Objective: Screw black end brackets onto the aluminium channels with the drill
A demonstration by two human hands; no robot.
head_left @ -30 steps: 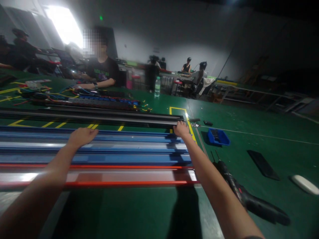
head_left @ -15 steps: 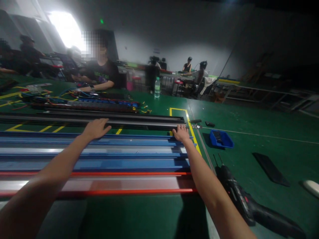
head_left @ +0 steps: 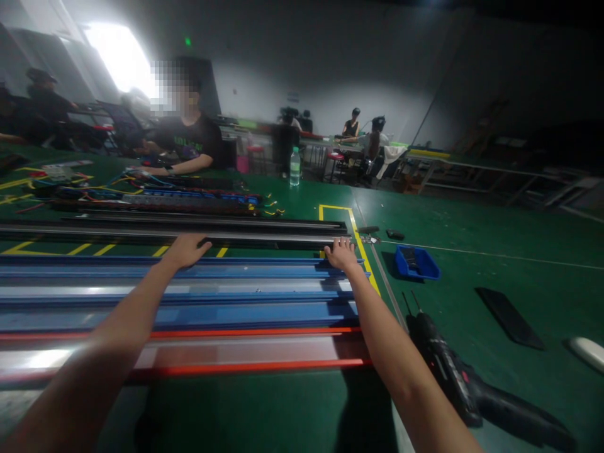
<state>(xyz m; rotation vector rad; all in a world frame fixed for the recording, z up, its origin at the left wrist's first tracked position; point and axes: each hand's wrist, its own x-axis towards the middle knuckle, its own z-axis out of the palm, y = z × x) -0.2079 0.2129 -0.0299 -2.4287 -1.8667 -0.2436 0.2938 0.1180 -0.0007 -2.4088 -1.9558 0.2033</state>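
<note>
Long rails lie crosswise on a green table. My left hand is on the near side of a long black rail, its fingers bent over the rail and its thumb pointing right. At the rail's right end, my right hand has its fingers over the top edge and its thumb out to the left. Both hands are closed on this rail; the fingertips are partly hidden. Nearer to me, under my forearms, lie blue rails and a red-edged rail.
To the right are a blue bin with dark pieces, a power drill and a flat black piece. A water bottle stands beyond the rails. Wired parts lie far left, before a seated person.
My left hand has moved slightly right and towards me along the black rail, its fingers now more bent. My right hand stays at the rail's end. The view has shifted a little.
</note>
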